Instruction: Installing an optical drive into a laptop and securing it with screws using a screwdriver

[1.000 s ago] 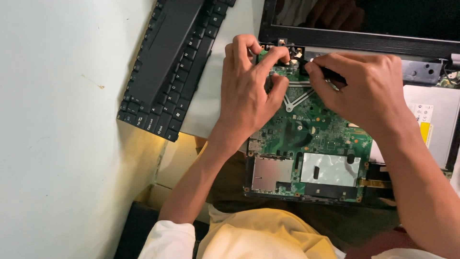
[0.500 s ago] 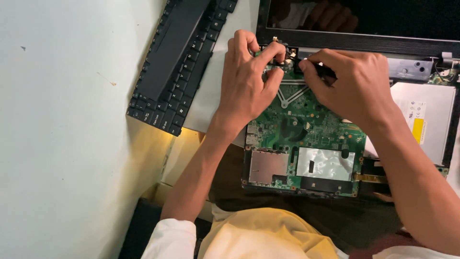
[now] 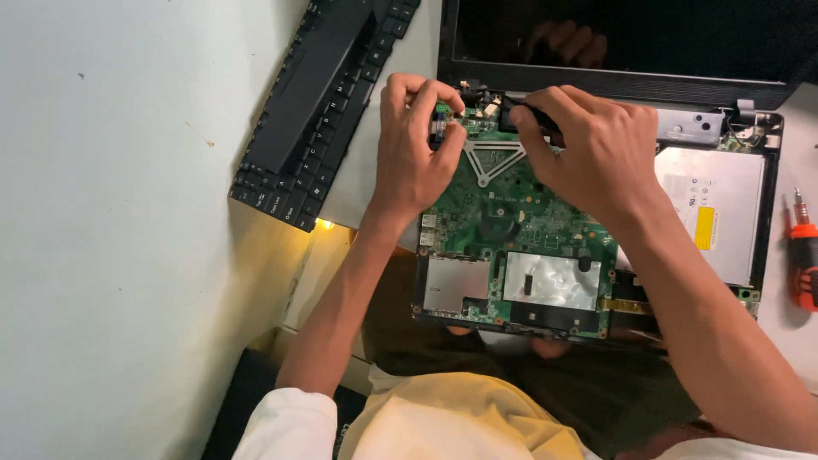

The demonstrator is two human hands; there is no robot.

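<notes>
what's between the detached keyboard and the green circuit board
In the head view, the left hand lies between the keyboard and circuit board, over a strip of pale table.

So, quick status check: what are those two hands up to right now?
Left hand pinching at green circuit board top edge. Right hand gripping small black tool there. Nothing blocking; keyboard and orange screwdriver lie aside.

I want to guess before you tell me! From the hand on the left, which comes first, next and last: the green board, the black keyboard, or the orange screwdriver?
1. The green circuit board: right under the left hand, whose fingertips pinch at its top edge.
2. The black keyboard: loose on the table, just left of that hand.
3. The orange screwdriver: far off at the right edge, past the right hand and the silver drive.
</notes>
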